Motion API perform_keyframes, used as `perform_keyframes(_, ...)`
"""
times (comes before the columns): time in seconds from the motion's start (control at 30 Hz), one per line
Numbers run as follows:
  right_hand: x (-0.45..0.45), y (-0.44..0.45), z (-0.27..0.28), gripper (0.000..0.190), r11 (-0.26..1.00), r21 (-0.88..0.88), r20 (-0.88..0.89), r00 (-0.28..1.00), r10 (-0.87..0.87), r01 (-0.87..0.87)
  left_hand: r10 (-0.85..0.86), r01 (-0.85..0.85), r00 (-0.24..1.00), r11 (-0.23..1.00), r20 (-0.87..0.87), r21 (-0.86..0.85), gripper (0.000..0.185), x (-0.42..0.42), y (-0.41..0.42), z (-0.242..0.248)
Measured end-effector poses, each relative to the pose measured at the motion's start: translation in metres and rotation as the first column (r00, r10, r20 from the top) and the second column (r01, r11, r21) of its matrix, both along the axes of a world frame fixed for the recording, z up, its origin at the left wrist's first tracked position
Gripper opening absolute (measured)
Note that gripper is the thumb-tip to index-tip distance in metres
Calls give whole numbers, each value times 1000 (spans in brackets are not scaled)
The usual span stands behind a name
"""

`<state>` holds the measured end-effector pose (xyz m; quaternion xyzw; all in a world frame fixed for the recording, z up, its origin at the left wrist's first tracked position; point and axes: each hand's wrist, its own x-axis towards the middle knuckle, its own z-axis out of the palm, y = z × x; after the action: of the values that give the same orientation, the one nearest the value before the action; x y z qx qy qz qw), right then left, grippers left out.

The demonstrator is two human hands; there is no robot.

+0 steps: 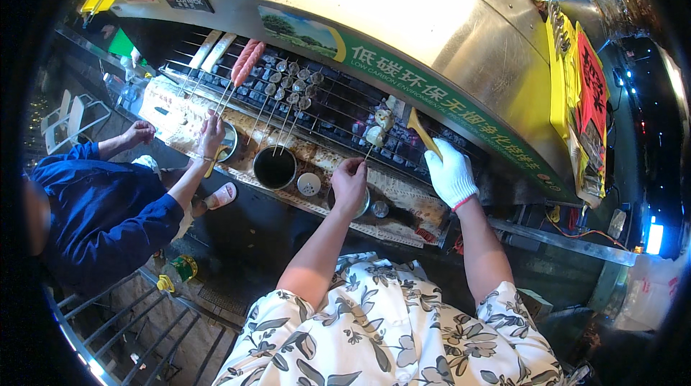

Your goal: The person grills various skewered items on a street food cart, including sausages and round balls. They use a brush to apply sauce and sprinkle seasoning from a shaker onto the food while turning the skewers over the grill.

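Observation:
My bare left hand [350, 183] pinches the lower end of a thin skewer. Several pale, rounded food pieces [379, 126] are threaded on it, lying over the wire grate of the charcoal grill [334, 97]. In a white knit glove, my right hand [452, 173] grips the yellow handle of what looks like a basting brush [424, 131]. Its head reaches over the grate just right of the food; the bristles are hard to make out. Below my left hand, a round container [363, 207] is partly covered by the wrist. A small clear-topped jar [380, 209] stands beside it.
Left of me a person in a dark blue top [113, 208] reaches toward sausage skewers [248, 62]. Skewered round pieces [293, 84] lie on the grate. A pot of dark liquid [275, 167] and a shaker [309, 184] stand on the ledge. The metal hood [432, 13] overhangs the grill.

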<state>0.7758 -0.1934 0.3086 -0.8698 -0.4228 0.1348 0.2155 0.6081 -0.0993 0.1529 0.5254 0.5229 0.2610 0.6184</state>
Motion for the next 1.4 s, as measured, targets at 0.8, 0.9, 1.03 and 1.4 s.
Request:
perform_keyframes(0.8,5,-17,-21,35,970,229,-21,997,-74,76,-14,90,971,947,241,-309,19,-3,7,-18)
perform_keyframes(0.9,-2,-36,-10,36,977,128,-209,968,-139,168,0,90,962,943,272,-320,19,-3,7,-18)
perform_keyframes(1.03,-17,-55,-8,36,980,68,-303,940,-156,185,59,58,946,937,318,-346,17,-3,5,-11)
perform_keyframes(1.4,-32,-71,-8,25,886,14,-724,616,-310,463,40,99,931,929,362,-356,16,-7,7,21)
